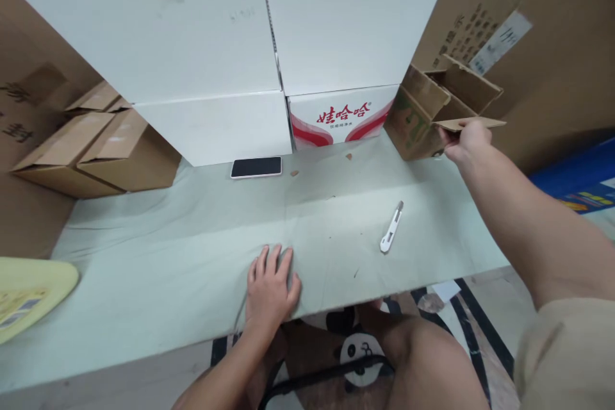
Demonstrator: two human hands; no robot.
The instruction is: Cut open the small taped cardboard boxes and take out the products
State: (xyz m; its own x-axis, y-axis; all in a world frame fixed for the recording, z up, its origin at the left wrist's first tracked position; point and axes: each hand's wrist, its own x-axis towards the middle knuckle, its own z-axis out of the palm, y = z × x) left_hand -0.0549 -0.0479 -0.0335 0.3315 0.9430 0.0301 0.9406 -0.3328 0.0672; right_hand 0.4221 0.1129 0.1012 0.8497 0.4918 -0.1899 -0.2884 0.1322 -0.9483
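Observation:
My left hand lies flat on the pale green table cover near its front edge, fingers stretched out and holding nothing. My right hand reaches far right and pinches a flap of a small open brown cardboard box, which stands tilted on the table's right end. A white utility knife lies on the cover between the two hands, nearer the right arm. A black phone lies face up at the foot of the white boxes.
Large white cartons are stacked along the back, one with red print. Open brown boxes sit at the left, big cardboard sheets at the right. A yellow object lies at the left edge. My knees show below.

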